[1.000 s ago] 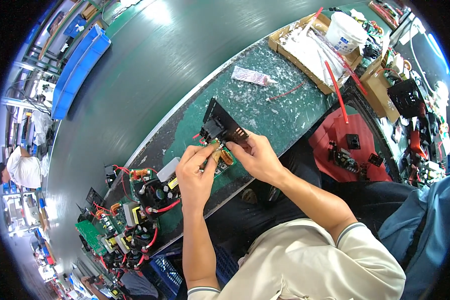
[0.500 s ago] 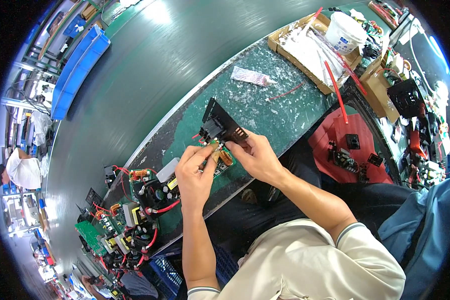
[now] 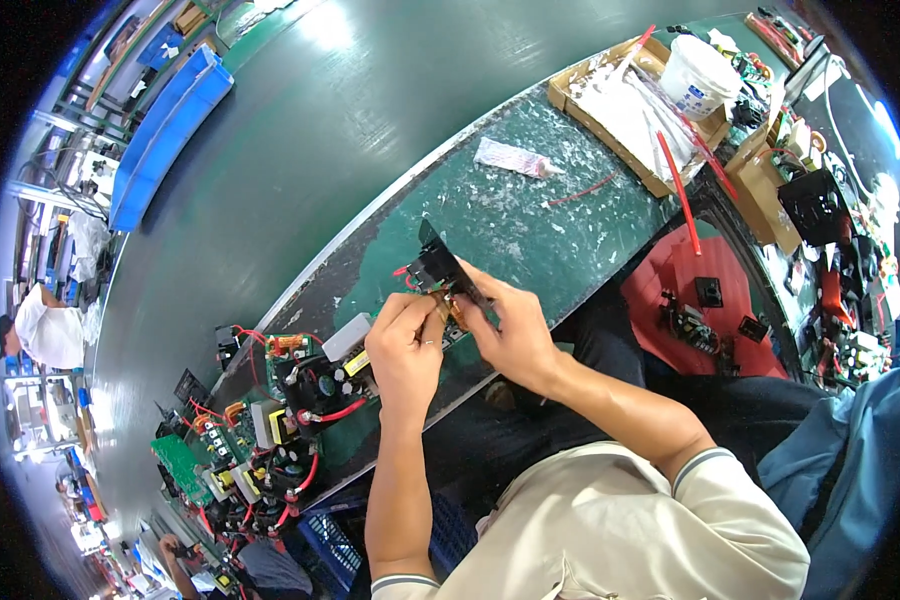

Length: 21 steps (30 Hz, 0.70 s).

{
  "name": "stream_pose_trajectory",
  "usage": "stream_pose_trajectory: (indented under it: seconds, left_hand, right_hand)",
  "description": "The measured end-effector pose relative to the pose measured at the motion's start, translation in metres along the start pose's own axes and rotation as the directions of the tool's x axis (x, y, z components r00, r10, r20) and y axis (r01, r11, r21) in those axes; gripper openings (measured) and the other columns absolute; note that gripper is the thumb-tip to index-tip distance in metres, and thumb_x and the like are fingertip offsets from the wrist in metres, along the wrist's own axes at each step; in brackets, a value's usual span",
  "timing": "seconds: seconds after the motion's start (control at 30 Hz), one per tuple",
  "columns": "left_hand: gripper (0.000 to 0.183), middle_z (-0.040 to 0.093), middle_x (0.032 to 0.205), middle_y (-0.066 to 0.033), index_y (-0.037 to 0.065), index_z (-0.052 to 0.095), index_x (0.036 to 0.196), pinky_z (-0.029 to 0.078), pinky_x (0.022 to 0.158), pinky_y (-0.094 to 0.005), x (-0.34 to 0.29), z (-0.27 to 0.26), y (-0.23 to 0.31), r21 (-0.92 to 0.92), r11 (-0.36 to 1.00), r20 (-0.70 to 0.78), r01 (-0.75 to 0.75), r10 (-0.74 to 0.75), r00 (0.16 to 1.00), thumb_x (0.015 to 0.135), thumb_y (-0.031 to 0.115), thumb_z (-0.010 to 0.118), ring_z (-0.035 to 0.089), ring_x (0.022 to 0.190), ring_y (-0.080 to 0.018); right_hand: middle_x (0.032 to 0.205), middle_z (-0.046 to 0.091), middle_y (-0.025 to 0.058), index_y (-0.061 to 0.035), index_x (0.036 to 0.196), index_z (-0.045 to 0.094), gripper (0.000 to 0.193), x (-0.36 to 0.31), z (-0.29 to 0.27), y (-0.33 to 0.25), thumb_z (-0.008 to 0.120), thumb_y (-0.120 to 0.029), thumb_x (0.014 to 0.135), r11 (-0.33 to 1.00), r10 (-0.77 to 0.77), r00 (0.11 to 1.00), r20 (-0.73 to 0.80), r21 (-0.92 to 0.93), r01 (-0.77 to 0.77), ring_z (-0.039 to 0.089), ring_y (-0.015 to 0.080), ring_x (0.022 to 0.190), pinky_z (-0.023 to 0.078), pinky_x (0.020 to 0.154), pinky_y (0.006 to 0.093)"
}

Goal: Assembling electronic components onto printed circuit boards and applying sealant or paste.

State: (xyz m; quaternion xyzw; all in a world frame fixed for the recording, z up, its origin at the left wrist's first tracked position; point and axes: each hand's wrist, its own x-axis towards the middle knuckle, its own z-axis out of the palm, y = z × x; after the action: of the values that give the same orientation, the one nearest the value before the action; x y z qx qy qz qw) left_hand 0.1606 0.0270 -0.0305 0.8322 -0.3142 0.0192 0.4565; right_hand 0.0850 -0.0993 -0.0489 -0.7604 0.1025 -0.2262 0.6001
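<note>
Right hand [image 3: 518,335] has fingers closed on the lower end of a black plate [image 3: 460,272], which stands tilted above the worktop [image 3: 490,215]. Left hand [image 3: 406,345] is just beside it, fingers bent inward near a black block [image 3: 430,268] at the plate; can't tell how tightly they close or what they grip, tips partly hidden. Circuit boards [image 3: 275,425] sit to the left, white tube [image 3: 510,157] lies beyond the hands.

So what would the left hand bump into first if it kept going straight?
Probably the black plate that the right hand holds, just ahead of the left hand, though depth is hard to judge here.
</note>
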Motion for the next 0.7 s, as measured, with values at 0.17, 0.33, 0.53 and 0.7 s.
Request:
stream_pose_trajectory:
  seconds: [0.17, 0.33, 0.53, 0.7]
  left_hand:
    - [0.013, 0.062, 0.101, -0.008, -0.007, 0.069, 0.097, 0.052, 0.073, -0.0249, 0.0, -0.012, 0.011, -0.21, 0.974, 0.05, 0.09, -0.081, 0.995, 0.084, -0.005, 0.069, 0.065, 0.086, -0.0142]
    - [0.024, 0.061, 0.1, -0.0082, -0.004, 0.069, 0.108, 0.052, 0.071, -0.0264, -0.007, -0.027, 0.006, -0.078, 0.997, 0.114, -0.024, 0.033, 0.993, 0.085, -0.008, 0.066, 0.066, 0.082, -0.0149]
    - [0.025, 0.056, 0.091, -0.0095, 0.0, 0.07, 0.109, 0.051, 0.067, -0.0308, -0.001, -0.024, 0.018, 0.131, 0.983, 0.26, -0.127, 0.089, 0.961, 0.085, -0.007, 0.065, 0.065, 0.076, -0.0196]
    - [0.026, 0.058, 0.092, -0.0104, 0.0, 0.071, 0.107, 0.051, 0.066, -0.0327, -0.002, -0.02, 0.018, 0.152, 0.972, 0.289, -0.181, 0.131, 0.948, 0.082, -0.006, 0.066, 0.064, 0.073, -0.0212]
  right_hand:
    - [0.09, 0.069, 0.0198, 0.0049, 0.113, 0.06, 0.028, 0.025, -0.01, 0.021, 0.067, -0.008, 0.089, 0.997, 0.069, 0.983, -0.168, 0.039, -0.064, 0.07, 0.0248, 0.078, 0.053, 0.072, 0.0347]
    - [0.07, 0.063, 0.0248, 0.0053, 0.079, 0.067, 0.036, 0.019, -0.056, -0.003, 0.071, -0.03, 0.086, 0.644, 0.455, 0.887, 0.083, -0.719, -0.263, 0.066, 0.0395, 0.074, 0.05, 0.064, 0.0438]
    - [0.083, 0.068, 0.0024, 0.0036, 0.103, 0.068, 0.022, -0.008, -0.037, -0.014, 0.07, -0.015, 0.091, 0.876, 0.407, 0.878, 0.251, 0.164, -0.453, 0.06, 0.0067, 0.072, 0.05, 0.064, 0.0239]
    - [0.081, 0.063, -0.001, 0.0032, 0.099, 0.065, 0.014, -0.012, -0.019, 0.004, 0.065, -0.009, 0.094, 0.878, 0.359, 0.899, 0.252, 0.234, -0.417, 0.057, 0.0045, 0.074, 0.047, 0.065, 0.021]
